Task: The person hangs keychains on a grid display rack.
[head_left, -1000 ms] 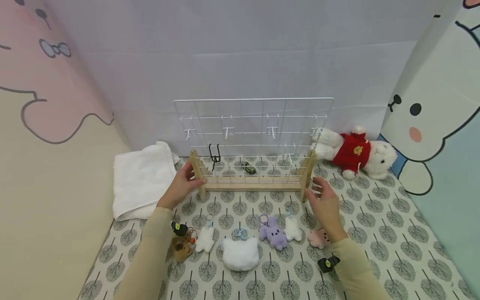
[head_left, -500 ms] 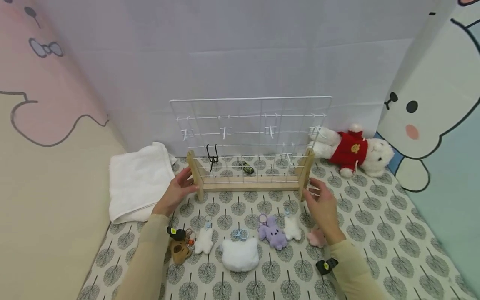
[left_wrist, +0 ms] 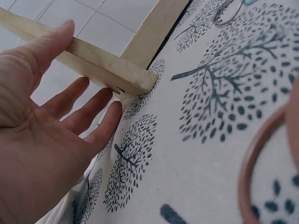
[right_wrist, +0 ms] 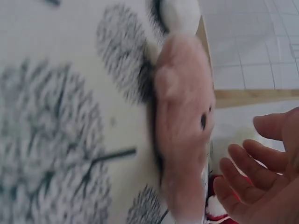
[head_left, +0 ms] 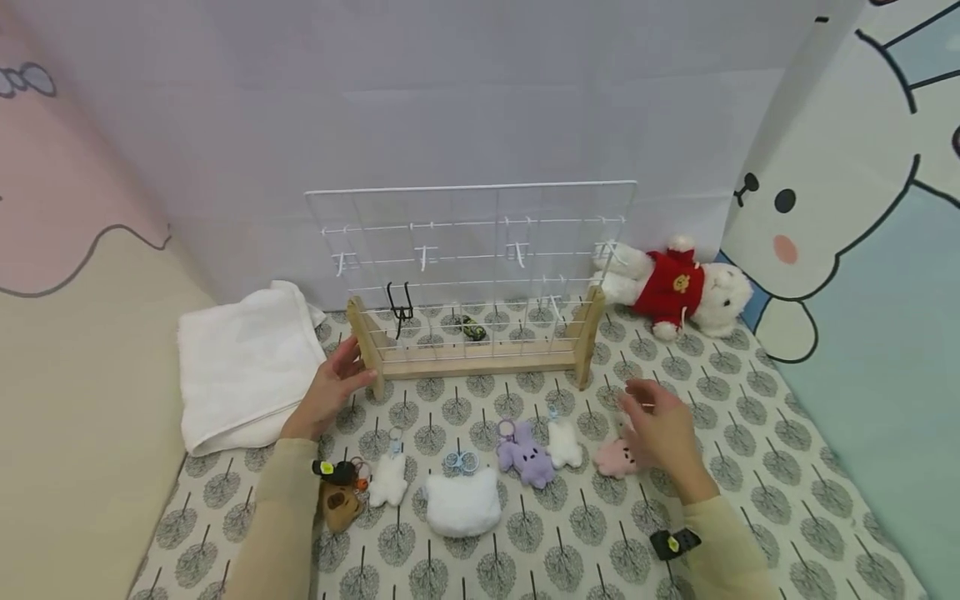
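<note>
1. Your right hand (head_left: 663,429) has come away from the right wooden upright (head_left: 590,340) of the wire rack (head_left: 480,364); half a second ago its fingers were right at that post, and now a gap lies between them.
2. It is now just beside the pink plush (head_left: 617,458), overlapping that toy's right edge in the head view; the right wrist view shows space between your fingers and the toy.
3. Your left hand (head_left: 324,398) stays at the left wooden upright (head_left: 366,346), as before.
4. The whole head view has shifted, so the scene sits further left; the rack stands in the same place on the patterned cloth (head_left: 555,542), between the white towel (head_left: 247,367) and the plush in red (head_left: 667,287).
5. Your left thumb lies along one side of the post, with the fingers spread, nearly straight, on the other; the hand is fairly wide, and you rest it against the wood without wrapping it.
6. Your right hand holds nothing: the fingers bend loosely and the thumb stands apart from them.
7. Both forearms reach forward from the near edge, angled outward at the elbows.
</note>
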### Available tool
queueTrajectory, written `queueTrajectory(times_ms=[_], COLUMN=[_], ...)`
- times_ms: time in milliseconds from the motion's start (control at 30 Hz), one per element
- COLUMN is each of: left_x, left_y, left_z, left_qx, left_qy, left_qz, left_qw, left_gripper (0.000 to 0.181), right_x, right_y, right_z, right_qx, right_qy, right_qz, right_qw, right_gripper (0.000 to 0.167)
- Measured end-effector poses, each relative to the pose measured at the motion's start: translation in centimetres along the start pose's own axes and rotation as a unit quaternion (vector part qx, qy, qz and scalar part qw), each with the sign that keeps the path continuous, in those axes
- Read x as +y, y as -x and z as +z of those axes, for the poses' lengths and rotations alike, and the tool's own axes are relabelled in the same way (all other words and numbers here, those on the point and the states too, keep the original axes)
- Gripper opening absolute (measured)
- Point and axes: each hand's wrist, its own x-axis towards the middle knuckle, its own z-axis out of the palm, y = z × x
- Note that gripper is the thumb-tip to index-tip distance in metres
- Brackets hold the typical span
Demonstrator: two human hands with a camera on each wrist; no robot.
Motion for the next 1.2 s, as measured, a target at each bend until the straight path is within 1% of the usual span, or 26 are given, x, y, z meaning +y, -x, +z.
queueTrajectory(times_ms=[100,167,233,300,367,500,633,800,900,1000,1100,1200], left_x=[0.0,0.0,0.0,0.0,-0.1,-0.3,-0.4,-0.5,-0.5,-0.7,-0.8,-0.8], left_y=[-0.1,-0.1,-0.1,-0.1,-0.1,-0.2,-0.3,-0.1,0.2,0.5,0.4,0.0], left_z=[-0.1,0.0,0.0,-0.1,-0.1,-0.1,-0.1,-0.1,0.0,-0.1,-0.1,-0.1], left_qx=[-0.001,-0.002,-0.003,-0.002,-0.003,-0.001,0.000,0.001,0.002,0.002,0.001,-0.002], left_qy=[-0.001,-0.001,-0.001,-0.002,-0.003,-0.005,-0.005,-0.003,-0.002,0.002,0.002,-0.006], left_qz=[-0.001,-0.003,-0.004,-0.005,-0.006,-0.003,-0.002,-0.007,-0.012,-0.011,-0.005,0.001], left_qw=[1.0000,1.0000,1.0000,1.0000,1.0000,1.0000,1.0000,1.0000,0.9999,0.9999,1.0000,1.0000], left_gripper=[0.087,0.086,0.086,0.087,0.087,0.087,0.087,0.088,0.090,0.090,0.090,0.089], right_x=[0.8,1.2,1.5,1.6,1.9,2.2,2.5,3.5,4.0,3.9,3.8,3.8], right_y=[-0.2,-0.5,-0.8,-1.3,-1.6,-2.1,-2.5,-2.9,-3.0,-3.1,-3.3,-3.3], right_z=[-0.6,-0.7,-0.7,-0.5,-0.2,0.2,0.5,1.3,1.9,2.1,2.1,2.0], right_qx=[-0.039,-0.063,-0.080,-0.089,-0.090,-0.089,-0.091,-0.076,-0.072,-0.072,-0.064,-0.052], right_qy=[0.023,0.028,0.027,0.030,0.033,0.030,0.029,0.054,0.067,0.078,0.086,0.080], right_qz=[0.021,0.035,0.047,0.050,0.042,0.014,0.005,-0.013,-0.010,-0.007,-0.005,0.006], right_qw=[0.9988,0.9970,0.9954,0.9944,0.9945,0.9955,0.9954,0.9956,0.9951,0.9943,0.9942,0.9954], right_gripper=[0.040,0.043,0.046,0.046,0.043,0.038,0.037,0.031,0.027,0.024,0.018,0.015])
